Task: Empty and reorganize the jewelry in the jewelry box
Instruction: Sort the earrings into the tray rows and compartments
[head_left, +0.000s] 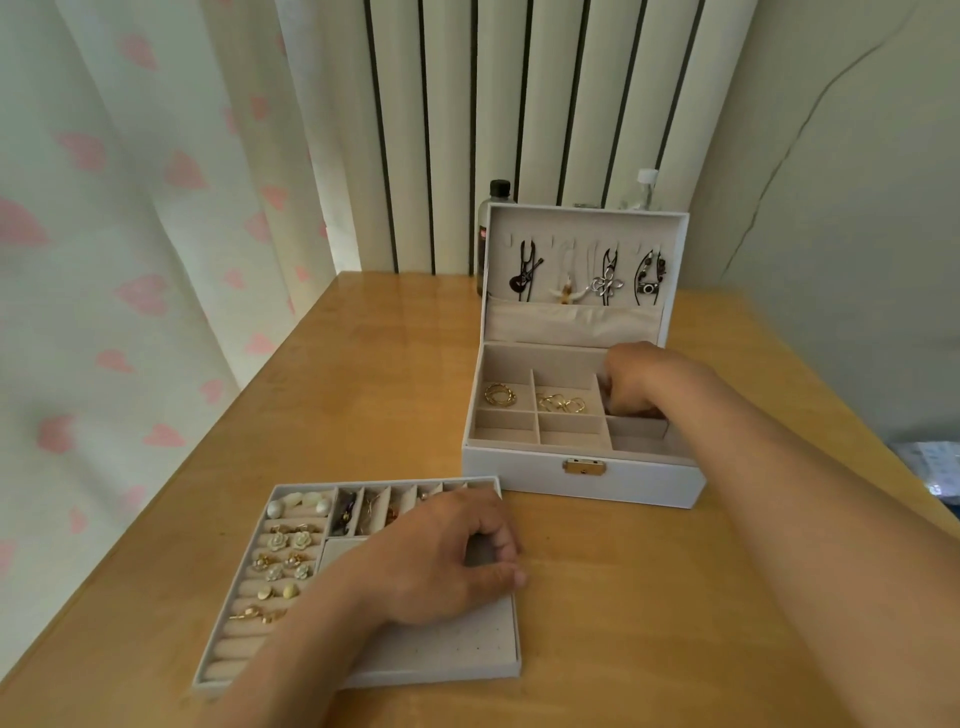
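A white jewelry box (582, 475) stands open on the wooden table, its lid upright with several necklaces (605, 278) hanging inside. Gold hoops (500, 395) and gold rings (562, 402) lie in two back compartments. My right hand (631, 382) reaches into the right back compartment with fingers curled downward; what they hold is hidden. The removed tray (441, 654) sits in front on the left, with pearl and flower earrings (288, 543) on its ring rolls. My left hand (452, 558) rests on the tray with its fingers curled over the right edge.
A dark-capped bottle (497, 200) and a clear white-capped bottle (645, 187) stand behind the box lid. A curtain with pink hearts hangs at the left, a striped panel behind. The table (675, 597) runs to a wall on the right.
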